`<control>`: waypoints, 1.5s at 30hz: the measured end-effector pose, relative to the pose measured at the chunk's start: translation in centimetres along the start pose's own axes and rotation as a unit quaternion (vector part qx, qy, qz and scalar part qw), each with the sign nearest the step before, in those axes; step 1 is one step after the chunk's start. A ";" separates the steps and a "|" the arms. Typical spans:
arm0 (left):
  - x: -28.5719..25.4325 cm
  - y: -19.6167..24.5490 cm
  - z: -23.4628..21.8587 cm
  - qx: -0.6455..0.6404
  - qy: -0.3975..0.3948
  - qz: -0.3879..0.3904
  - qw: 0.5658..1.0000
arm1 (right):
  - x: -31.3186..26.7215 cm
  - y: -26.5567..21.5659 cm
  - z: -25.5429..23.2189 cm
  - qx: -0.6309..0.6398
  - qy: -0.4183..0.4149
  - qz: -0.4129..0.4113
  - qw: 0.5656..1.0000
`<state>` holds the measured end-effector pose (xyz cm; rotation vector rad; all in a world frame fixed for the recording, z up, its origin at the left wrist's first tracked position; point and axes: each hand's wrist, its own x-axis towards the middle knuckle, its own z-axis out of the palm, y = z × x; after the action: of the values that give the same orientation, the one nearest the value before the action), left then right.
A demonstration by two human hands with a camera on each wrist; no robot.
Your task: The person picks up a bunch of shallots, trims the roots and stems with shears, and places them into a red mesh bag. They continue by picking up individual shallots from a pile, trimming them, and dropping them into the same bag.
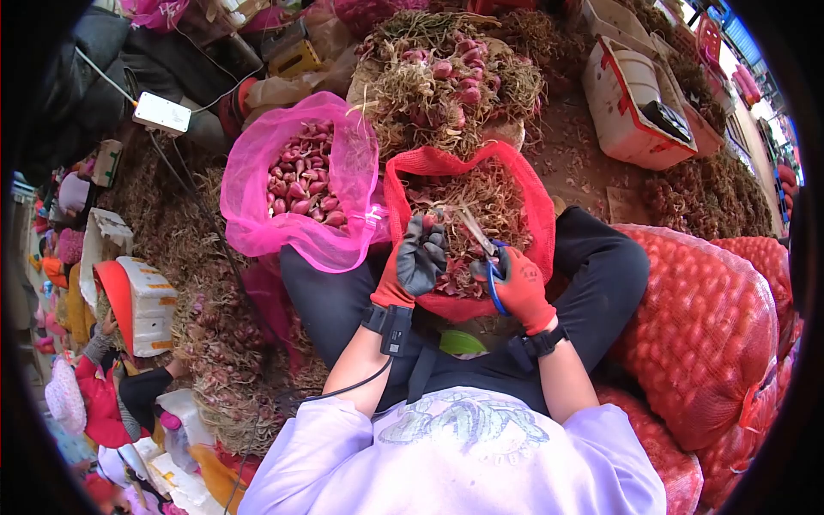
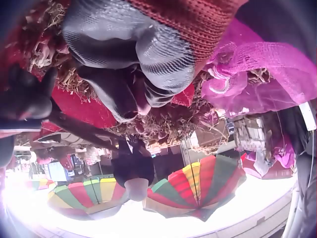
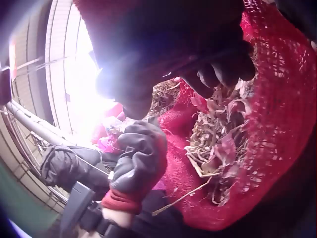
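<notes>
Scissors with blue handles [image 1: 493,287] are gripped by my right hand [image 1: 524,285], in an orange glove with dark fingers. Their blades [image 1: 472,225] spread slightly and point towards my left hand [image 1: 415,260]. That hand, gloved the same way, has curled fingers pinching a small shallot [image 2: 142,104], mostly hidden by the glove. Both hands are over a red mesh bag [image 1: 542,225] between the legs, filled with dry stalks and skins [image 3: 218,144]. Beside it on the left, a pink mesh bag [image 1: 243,193] holds trimmed shallots [image 1: 300,184].
A heap of untrimmed shallots [image 1: 446,81] lies ahead. Full red net sacks [image 1: 687,318] stand close on the right. A white foam box [image 1: 631,120] sits at the far right. More stalky shallots [image 1: 219,360] cover the ground at left, where a cable [image 1: 215,223] runs.
</notes>
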<state>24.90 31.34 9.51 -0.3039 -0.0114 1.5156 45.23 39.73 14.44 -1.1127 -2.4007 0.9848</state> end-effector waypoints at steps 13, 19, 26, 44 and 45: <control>0.0 -0.4 0.3 0.260 0.156 0.045 0.952 | -0.6 1.4 0.4 -0.172 -0.003 0.001 0.985; -1.4 -0.6 5.9 0.270 0.073 0.164 0.946 | 0.6 0.1 -0.2 0.028 0.026 0.035 0.999; -2.3 5.3 10.2 0.264 -0.005 0.320 0.910 | 0.7 0.4 -0.6 0.043 0.030 0.070 0.996; 2.4 -4.3 9.9 0.890 -0.010 0.396 0.223 | 2.5 0.9 -7.9 0.131 0.168 0.093 0.973; 2.9 -5.2 8.9 0.912 -0.023 0.347 0.219 | 2.3 0.6 -7.6 0.163 0.168 0.093 0.968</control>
<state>28.39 35.71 18.63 1.9446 2.0005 1.2418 48.12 45.26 19.39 -1.2751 -1.8178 1.1001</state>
